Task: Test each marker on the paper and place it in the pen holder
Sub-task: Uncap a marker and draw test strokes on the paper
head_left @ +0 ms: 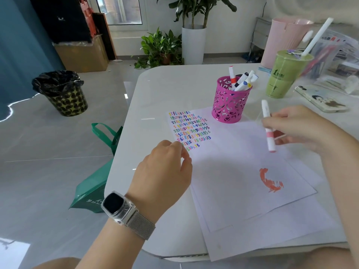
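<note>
White paper (233, 171) lies on the table, with rows of small coloured squiggles at its far left and an orange scribble (271, 180) near its right. My right hand (299, 127) pinches a white marker with a pink band (268, 125), upright and capped, above the paper. My left hand (165, 171) hovers over the paper's left edge with loosely curled fingers and holds nothing. A magenta cut-out pen holder (229, 105) stands at the paper's far edge with several markers (242, 80) in it.
A green drink cup with a white straw (285, 74) and a phone (320, 100) sit at the right. Clear bags of markers (334, 55) lie behind them. A pink bin, a black-lined bin (60, 92), a green bag (97, 183) and plants stand off the table.
</note>
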